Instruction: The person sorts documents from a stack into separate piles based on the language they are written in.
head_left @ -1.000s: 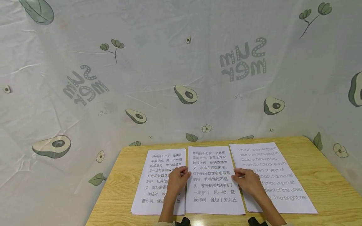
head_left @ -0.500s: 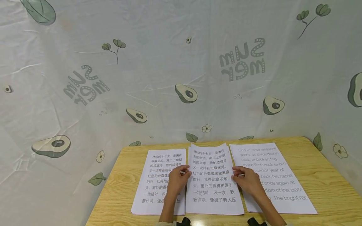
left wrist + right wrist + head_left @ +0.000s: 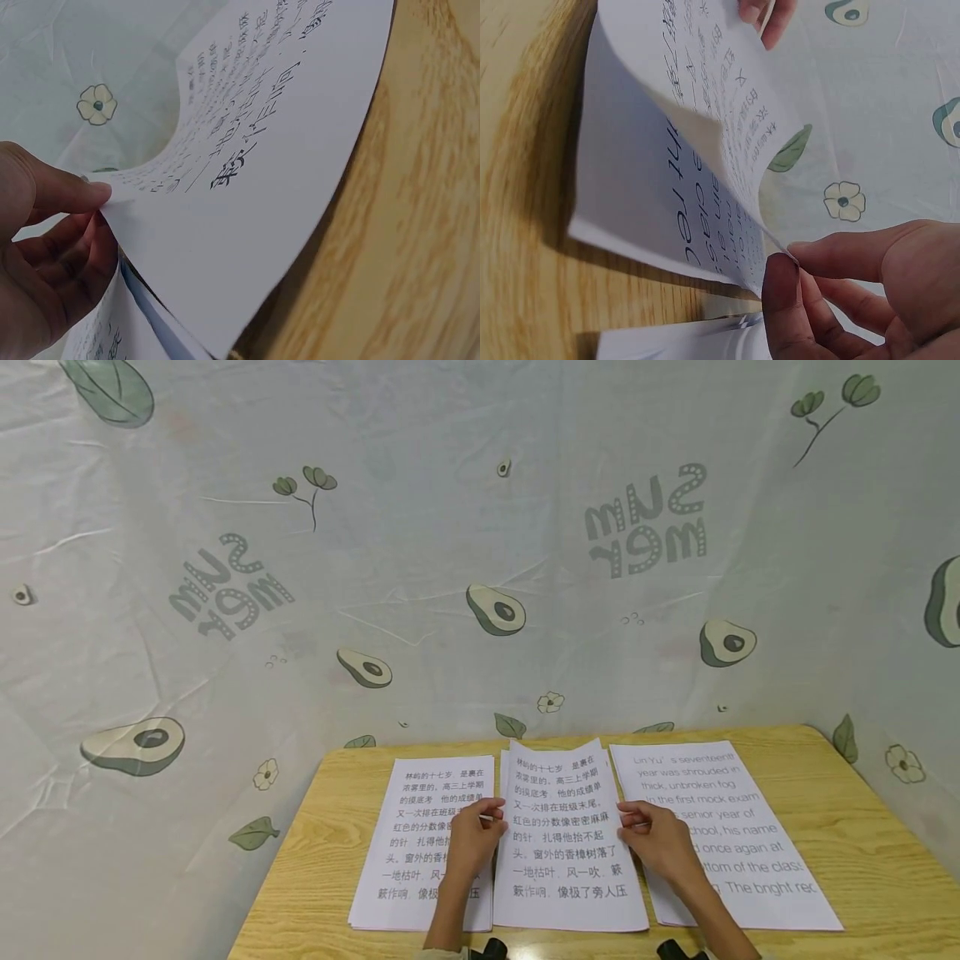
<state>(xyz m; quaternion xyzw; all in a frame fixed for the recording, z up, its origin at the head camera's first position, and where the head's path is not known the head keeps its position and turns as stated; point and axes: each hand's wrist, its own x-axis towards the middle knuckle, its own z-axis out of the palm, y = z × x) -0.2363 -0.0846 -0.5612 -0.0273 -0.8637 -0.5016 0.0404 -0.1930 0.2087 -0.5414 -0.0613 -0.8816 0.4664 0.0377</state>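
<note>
A white sheet printed with large Chinese characters [image 3: 562, 860] is raised and bowed over the middle paper stack, its far corners curling upward. My left hand [image 3: 474, 839] pinches its left edge between thumb and fingers; the left wrist view shows the thumb [image 3: 82, 193] on top. On the opposite edge, my right hand [image 3: 663, 843] pinches the sheet the same way, thumb against fingertips. Below the lifted sheet, the right wrist view shows another page with English print [image 3: 652, 172] lying on the stack. Most of that page is hidden from the head camera.
To the left lies a stack of Chinese-printed pages [image 3: 390, 877], partly covered by my left hand. An English-printed stack [image 3: 757, 885] lies to the right, beneath my right forearm. Both rest on a wood-grain table [image 3: 862, 827]. An avocado-patterned cloth [image 3: 420, 568] hangs behind the table.
The middle sheet lay flat a second ago; its far end has since risen and curled off the stack, exposing a strip of page beneath. Both hands stay at nearly the same spots on its edges.
</note>
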